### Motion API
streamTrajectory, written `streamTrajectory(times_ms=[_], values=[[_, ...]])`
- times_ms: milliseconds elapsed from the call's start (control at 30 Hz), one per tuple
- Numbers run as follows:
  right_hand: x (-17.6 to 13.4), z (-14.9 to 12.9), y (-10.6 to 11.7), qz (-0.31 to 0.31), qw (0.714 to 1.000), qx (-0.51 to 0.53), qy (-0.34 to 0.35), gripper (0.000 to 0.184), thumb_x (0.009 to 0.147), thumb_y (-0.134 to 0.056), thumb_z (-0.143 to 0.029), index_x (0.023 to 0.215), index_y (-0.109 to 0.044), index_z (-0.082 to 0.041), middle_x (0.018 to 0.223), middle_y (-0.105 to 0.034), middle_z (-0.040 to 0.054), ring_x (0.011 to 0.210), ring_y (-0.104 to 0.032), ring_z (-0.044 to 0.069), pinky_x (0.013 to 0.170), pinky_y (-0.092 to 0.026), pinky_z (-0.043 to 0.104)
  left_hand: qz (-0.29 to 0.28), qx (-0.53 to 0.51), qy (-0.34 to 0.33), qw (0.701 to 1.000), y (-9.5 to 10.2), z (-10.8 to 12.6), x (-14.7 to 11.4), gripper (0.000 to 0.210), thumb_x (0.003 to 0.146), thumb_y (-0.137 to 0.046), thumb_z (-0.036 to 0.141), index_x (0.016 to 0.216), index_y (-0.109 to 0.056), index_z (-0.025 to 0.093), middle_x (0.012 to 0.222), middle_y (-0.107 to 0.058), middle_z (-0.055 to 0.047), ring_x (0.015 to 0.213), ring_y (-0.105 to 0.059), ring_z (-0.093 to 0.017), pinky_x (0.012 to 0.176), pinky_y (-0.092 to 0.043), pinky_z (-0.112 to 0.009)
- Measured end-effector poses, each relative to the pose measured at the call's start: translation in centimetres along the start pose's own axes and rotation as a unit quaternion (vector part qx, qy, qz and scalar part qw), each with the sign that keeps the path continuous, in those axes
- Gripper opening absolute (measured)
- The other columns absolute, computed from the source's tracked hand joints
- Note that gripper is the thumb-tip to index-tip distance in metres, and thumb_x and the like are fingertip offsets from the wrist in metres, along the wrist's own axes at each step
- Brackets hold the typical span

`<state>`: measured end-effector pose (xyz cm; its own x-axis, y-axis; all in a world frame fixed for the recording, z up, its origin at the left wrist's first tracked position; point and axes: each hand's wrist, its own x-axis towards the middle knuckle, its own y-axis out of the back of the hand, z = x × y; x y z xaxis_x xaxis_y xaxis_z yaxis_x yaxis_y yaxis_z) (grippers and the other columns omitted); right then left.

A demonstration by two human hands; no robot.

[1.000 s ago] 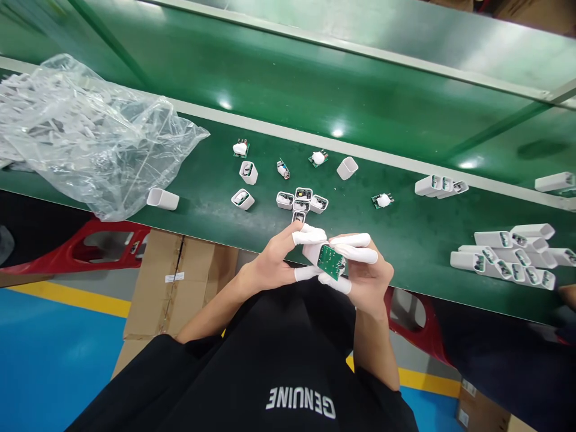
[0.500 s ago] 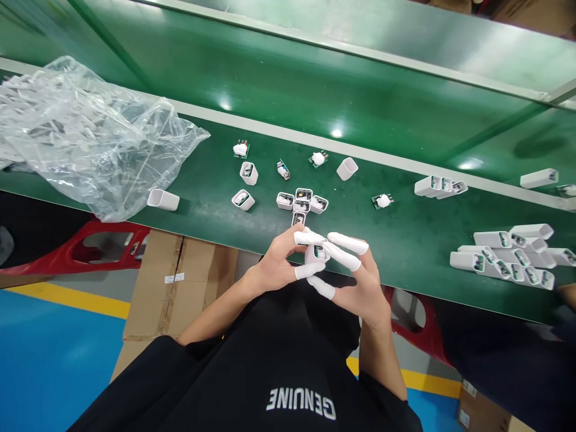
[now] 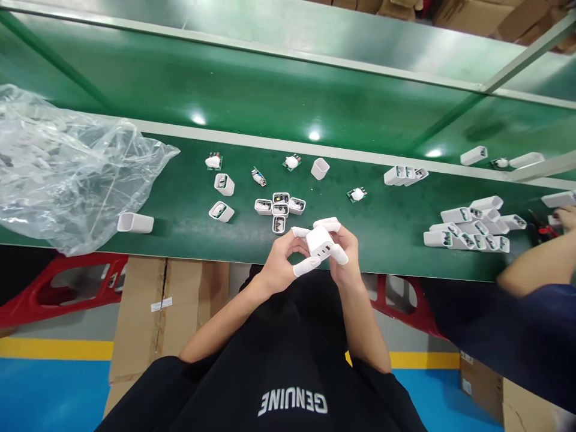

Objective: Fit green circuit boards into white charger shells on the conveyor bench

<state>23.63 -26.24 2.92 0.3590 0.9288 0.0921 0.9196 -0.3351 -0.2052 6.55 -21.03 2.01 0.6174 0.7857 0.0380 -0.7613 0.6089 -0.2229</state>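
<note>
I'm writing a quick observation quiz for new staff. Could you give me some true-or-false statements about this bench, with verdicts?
1. The left hand and the right hand both touch the same white casing. True.

2. The white casing is plain on every visible face. False: small dark openings show on the side facing the wearer.

3. The clear plastic bag lies at the right end of the bench. False: it lies at the left end.

4. Another person's arm reaches in from the right. True.

5. No circuit board lies loose on the bench. False: several do, including one loose board beyond the right hand.
</note>
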Motion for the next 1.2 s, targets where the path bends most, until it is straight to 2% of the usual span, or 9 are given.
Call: streamTrajectory(times_ms=[133, 267, 533, 667, 733, 833, 900, 1067, 1200], values=[[0.0, -0.9, 0.0, 0.032, 0.997, 0.002, -0.064, 0.061, 0.084, -0.089, -0.081, 0.099, -0.081, -0.022, 0.102, -0.074, 0.0059, 0.085, -0.067, 0.020, 0.066, -0.057, 0.029, 0.040, -0.036, 0.021, 0.998, -1.9, -0.8, 0.9, 0.050, 0.083, -0.102, 0.046, 0.115, -0.075, 0.020, 0.104, -0.084, -0.006, 0.090, -0.082, -0.021, 0.085, -0.070, -0.032], [0.0, -1.2, 0.7, 0.037, 0.993, 0.028, -0.106, 0.055, 0.086, -0.091, -0.072, 0.103, -0.083, -0.021, 0.095, -0.076, 0.0043, 0.075, -0.063, 0.016, 0.062, -0.054, 0.027, 0.077, -0.089, 0.030, 0.993, -3.3, -1.1, 1.8, 0.052, 0.081, -0.101, 0.056, 0.106, -0.074, 0.019, 0.097, -0.084, -0.007, 0.081, -0.082, -0.022, 0.072, -0.070, -0.032], [-0.4, 0.4, 0.8, 0.082, 0.990, 0.043, -0.106, 0.045, 0.085, -0.092, -0.062, 0.099, -0.084, -0.021, 0.087, -0.076, 0.0034, 0.067, -0.058, 0.016, 0.052, -0.047, 0.027, 0.093, -0.045, 0.021, 0.994, -4.3, -1.7, 1.6, 0.046, 0.081, -0.100, 0.055, 0.100, -0.077, 0.019, 0.086, -0.082, -0.005, 0.075, -0.081, -0.023, 0.068, -0.069, -0.032], [-0.4, 1.3, 1.6, 0.116, 0.993, -0.006, -0.020, 0.042, 0.081, -0.095, -0.061, 0.091, -0.082, -0.022, 0.090, -0.077, 0.0042, 0.084, -0.067, 0.022, 0.080, -0.059, 0.036, 0.099, -0.029, 0.026, 0.994, -4.3, -1.9, 1.5, 0.047, 0.075, -0.104, 0.045, 0.107, -0.080, 0.021, 0.098, -0.085, -0.006, 0.089, -0.084, -0.025, 0.084, -0.072, -0.033], [-0.5, 1.6, 2.3, 0.133, 0.991, -0.028, 0.014, 0.042, 0.076, -0.099, -0.060, 0.088, -0.083, -0.024, 0.098, -0.079, 0.0059, 0.097, -0.070, 0.026, 0.096, -0.058, 0.042, 0.104, -0.035, 0.031, 0.993, -4.3, -2.1, 1.6, 0.053, 0.069, -0.108, 0.040, 0.112, -0.082, 0.022, 0.102, -0.085, -0.005, 0.092, -0.085, -0.025, 0.089, -0.072, -0.034], [-0.9, 1.8, 2.9, 0.134, 0.989, -0.052, 0.045, 0.041, 0.080, -0.096, -0.064, 0.091, -0.085, -0.026, 0.117, -0.081, 0.0095, 0.115, -0.070, 0.030, 0.109, -0.055, 0.047, 0.116, -0.027, 0.033, 0.992, -4.4, -2.4, 1.8, 0.055, 0.061, -0.111, 0.037, 0.107, -0.083, 0.022, 0.099, -0.085, -0.005, 0.091, -0.085, -0.027, 0.089, -0.073, -0.036], [-1.2, 1.9, 2.9, 0.132, 0.989, -0.043, 0.050, 0.043, 0.082, -0.094, -0.067, 0.092, -0.085, -0.026, 0.120, -0.080, 0.0102, 0.116, -0.070, 0.031, 0.110, -0.055, 0.047, 0.120, -0.020, 0.027, 0.992, -4.6, -2.8, 1.9, 0.053, 0.059, -0.112, 0.038, 0.102, -0.084, 0.022, 0.096, -0.085, -0.005, 0.088, -0.084, -0.028, 0.086, -0.074, -0.037], [-1.8, 2.2, 3.1, 0.144, 0.988, 0.017, 0.054, 0.049, 0.081, -0.095, -0.070, 0.095, -0.083, -0.024, 0.106, -0.078, 0.0077, 0.099, -0.071, 0.027, 0.101, -0.058, 0.043, 0.119, -0.021, 0.013, 0.993, -5.3, -3.2, 2.2, 0.051, 0.056, -0.112, 0.037, 0.097, -0.084, 0.023, 0.091, -0.084, -0.004, 0.084, -0.083, -0.027, 0.081, -0.072, -0.034], [-1.7, 2.3, 3.8, 0.150, 0.986, 0.019, 0.077, 0.054, 0.078, -0.095, -0.074, 0.093, -0.082, -0.024, 0.104, -0.077, 0.0077, 0.098, -0.070, 0.027, 0.101, -0.058, 0.044, 0.069, -0.048, 0.061, 0.995, -6.1, -1.8, 3.0, 0.049, 0.073, -0.103, 0.059, 0.100, -0.084, 0.023, 0.094, -0.082, -0.006, 0.085, -0.081, -0.027, 0.076, -0.071, -0.035]])
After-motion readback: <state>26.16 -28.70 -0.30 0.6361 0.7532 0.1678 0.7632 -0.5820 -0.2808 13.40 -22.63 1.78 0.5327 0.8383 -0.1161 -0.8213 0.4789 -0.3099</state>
